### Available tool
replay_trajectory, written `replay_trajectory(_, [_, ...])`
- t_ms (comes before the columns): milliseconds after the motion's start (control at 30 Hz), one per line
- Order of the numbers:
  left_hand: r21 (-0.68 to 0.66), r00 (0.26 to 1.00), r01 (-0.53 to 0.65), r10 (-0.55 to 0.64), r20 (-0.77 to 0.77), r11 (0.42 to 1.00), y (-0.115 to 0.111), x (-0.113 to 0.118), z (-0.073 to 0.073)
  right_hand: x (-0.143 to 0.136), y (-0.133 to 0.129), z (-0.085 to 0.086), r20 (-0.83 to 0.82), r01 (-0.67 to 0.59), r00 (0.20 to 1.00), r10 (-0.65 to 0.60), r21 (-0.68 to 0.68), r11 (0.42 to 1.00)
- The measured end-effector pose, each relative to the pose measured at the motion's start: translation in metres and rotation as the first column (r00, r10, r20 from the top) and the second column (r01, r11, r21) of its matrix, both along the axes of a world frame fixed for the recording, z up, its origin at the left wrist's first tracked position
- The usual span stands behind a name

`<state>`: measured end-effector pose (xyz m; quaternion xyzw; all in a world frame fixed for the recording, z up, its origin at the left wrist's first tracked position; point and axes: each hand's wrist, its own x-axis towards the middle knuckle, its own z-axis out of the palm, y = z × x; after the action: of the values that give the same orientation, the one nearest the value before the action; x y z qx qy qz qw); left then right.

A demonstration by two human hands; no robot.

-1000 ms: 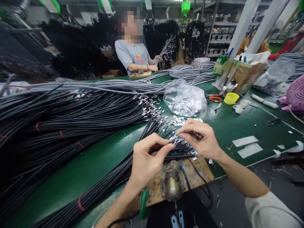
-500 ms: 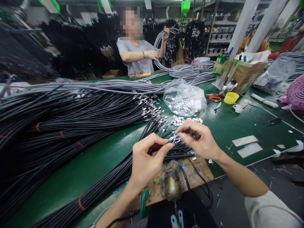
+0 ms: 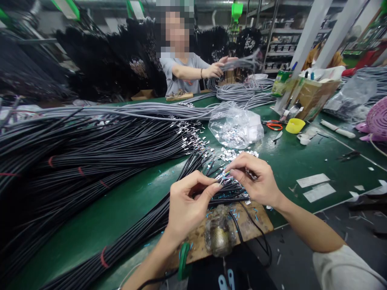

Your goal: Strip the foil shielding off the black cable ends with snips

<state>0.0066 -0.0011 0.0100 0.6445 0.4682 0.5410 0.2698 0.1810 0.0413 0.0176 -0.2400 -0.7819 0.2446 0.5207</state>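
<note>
My left hand (image 3: 190,201) pinches a cable end between thumb and forefinger. Thin coloured wires (image 3: 224,175) fan out from that end. My right hand (image 3: 255,177) has its fingertips closed on those wires, just right of the left thumb. Most of the pinched part is hidden by the fingers. Below and behind the hands runs a bundle of black cables (image 3: 145,225), tied with a red band (image 3: 104,257). Bits of white and silver scrap (image 3: 238,154) lie just beyond the hands.
A wooden board (image 3: 254,221) carries a worn metal tool (image 3: 219,233). More black cables (image 3: 121,141) and grey cables (image 3: 136,108) cover the green table. A plastic bag (image 3: 236,125), orange-handled scissors (image 3: 274,125) and a yellow ring (image 3: 294,125) lie beyond. Opposite, a co-worker (image 3: 181,72) handles grey cables.
My hands stay almost in place, still pinching the wires. The co-worker has shifted right, and the grey cables, once held up in a loop, now stretch blurred to the right.
</note>
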Motion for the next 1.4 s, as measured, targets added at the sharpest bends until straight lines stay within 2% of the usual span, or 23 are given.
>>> replay_trajectory(267, [-0.017,1.000,-0.002,0.002,-0.012,1.000,0.000,0.005,-0.005,-0.005,-0.003,-0.006,0.031,0.000,1.000,0.002,-0.084,0.996])
replay_trajectory(533, [0.009,0.999,-0.024,0.024,0.030,1.000,0.001,0.004,-0.001,-0.004,-0.002,-0.004,0.002,0.022,1.000,-0.022,-0.101,0.995])
replay_trajectory(700, [0.033,0.998,-0.055,0.054,0.032,0.998,0.000,0.003,-0.003,-0.004,-0.006,-0.001,-0.058,0.149,0.987,-0.150,-0.017,0.989])
replay_trajectory(933, [0.059,0.995,-0.090,0.092,-0.025,0.994,-0.002,0.004,-0.006,-0.005,-0.006,-0.004,-0.045,0.119,0.992,-0.116,0.062,0.991])
replay_trajectory(1200, [0.090,0.994,-0.097,0.101,-0.037,0.991,-0.001,0.004,-0.010,-0.005,-0.007,-0.006,-0.044,0.120,0.992,-0.118,0.056,0.991])
replay_trajectory(1267, [0.096,0.995,-0.089,0.094,-0.045,0.991,-0.001,0.004,-0.010,-0.005,-0.005,-0.005,-0.079,0.080,0.993,-0.085,-0.065,0.995])
replay_trajectory(1300, [0.103,0.995,-0.077,0.083,-0.055,0.992,-0.001,0.003,-0.009,-0.005,-0.004,-0.004,-0.108,0.025,0.993,-0.046,-0.182,0.983])
replay_trajectory(1333, [0.108,0.995,-0.057,0.065,-0.073,0.993,-0.001,0.002,-0.009,-0.006,-0.001,-0.003,-0.147,-0.058,0.989,0.009,-0.335,0.940])
replay_trajectory(1367, [0.111,0.994,-0.030,0.041,-0.099,0.993,0.000,0.002,-0.008,-0.006,0.001,-0.003,-0.199,-0.163,0.978,0.070,-0.502,0.850])
replay_trajectory(1400, [0.110,0.992,0.001,0.014,-0.129,0.994,0.000,0.001,-0.007,-0.007,0.003,-0.003,-0.258,-0.270,0.958,0.128,-0.645,0.715])
